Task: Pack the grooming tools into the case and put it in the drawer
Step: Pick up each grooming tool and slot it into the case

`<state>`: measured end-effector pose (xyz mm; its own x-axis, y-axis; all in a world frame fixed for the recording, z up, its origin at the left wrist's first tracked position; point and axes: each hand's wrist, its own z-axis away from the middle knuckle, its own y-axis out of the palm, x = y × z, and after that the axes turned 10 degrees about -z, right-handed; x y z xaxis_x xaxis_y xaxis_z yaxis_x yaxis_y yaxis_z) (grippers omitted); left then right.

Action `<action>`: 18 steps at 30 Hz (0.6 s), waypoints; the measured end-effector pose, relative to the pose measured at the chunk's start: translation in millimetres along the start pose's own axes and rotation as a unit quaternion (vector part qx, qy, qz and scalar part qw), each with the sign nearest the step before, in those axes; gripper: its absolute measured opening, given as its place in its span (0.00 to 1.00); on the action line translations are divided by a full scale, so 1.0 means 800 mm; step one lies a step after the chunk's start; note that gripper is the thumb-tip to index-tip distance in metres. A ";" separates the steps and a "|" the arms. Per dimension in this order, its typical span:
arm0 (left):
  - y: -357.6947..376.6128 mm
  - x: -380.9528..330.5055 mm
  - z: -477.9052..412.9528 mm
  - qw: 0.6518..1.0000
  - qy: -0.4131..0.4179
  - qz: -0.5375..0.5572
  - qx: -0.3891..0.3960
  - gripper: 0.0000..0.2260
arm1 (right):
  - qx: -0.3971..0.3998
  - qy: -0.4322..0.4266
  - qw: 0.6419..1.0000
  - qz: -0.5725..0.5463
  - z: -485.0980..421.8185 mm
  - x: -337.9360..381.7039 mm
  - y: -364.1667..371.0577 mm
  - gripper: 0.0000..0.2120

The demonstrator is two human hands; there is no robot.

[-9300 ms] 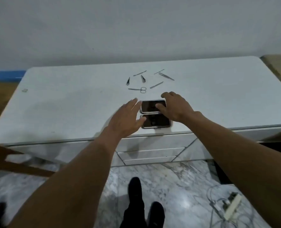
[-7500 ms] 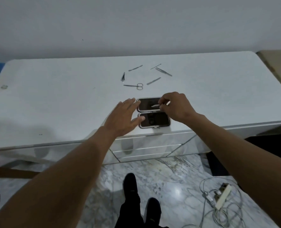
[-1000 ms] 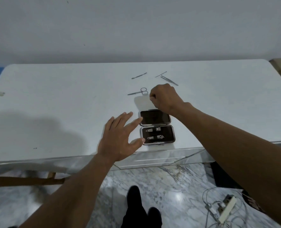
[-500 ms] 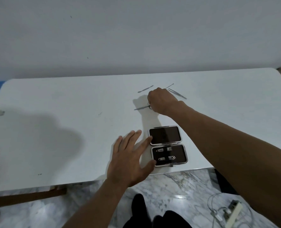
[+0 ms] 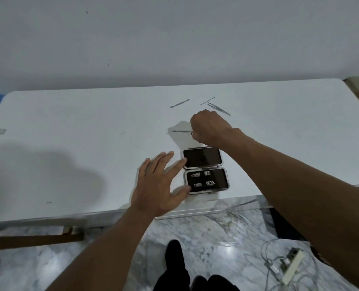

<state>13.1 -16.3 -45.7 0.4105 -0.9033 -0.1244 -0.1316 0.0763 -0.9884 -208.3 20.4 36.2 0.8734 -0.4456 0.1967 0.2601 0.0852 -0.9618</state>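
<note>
The white table (image 5: 69,143) was in use. The left hand (image 5: 159,185), fingers spread, touched the open case (image 5: 206,158) near the front edge; small tools (image 5: 195,175) sat in its near half. The right hand (image 5: 210,127), fingers curled, gripped the scissors (image 5: 180,131) just beyond it. Three slim tools (image 5: 179,103) lay farther back.

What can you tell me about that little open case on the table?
The case lies open and flat on the table, near its front edge, its two halves hinged one behind the other. Both have pale rims and dark lining. The far half looks empty; the near half holds small metal tools. The left hand touches its left side with fingertip and thumb.
</note>
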 end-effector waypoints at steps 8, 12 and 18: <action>0.002 -0.001 0.002 1.000 0.003 0.001 -0.013 0.31 | -0.020 -0.014 1.000 -0.004 0.105 -0.024 0.013 0.04; 0.006 0.000 0.002 1.000 0.003 -0.004 -0.023 0.31 | -0.026 -0.017 0.999 0.012 0.147 -0.035 0.030 0.04; 0.009 0.001 0.001 1.000 0.006 -0.005 -0.026 0.31 | -0.027 -0.020 0.999 0.029 0.180 -0.047 0.042 0.07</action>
<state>13.4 -16.3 -52.8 0.4011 -0.9090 -0.1131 -0.1746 0.0454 -0.9836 -172.8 168.3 24.0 0.9026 -0.4050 0.1460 0.1863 0.0618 -0.9805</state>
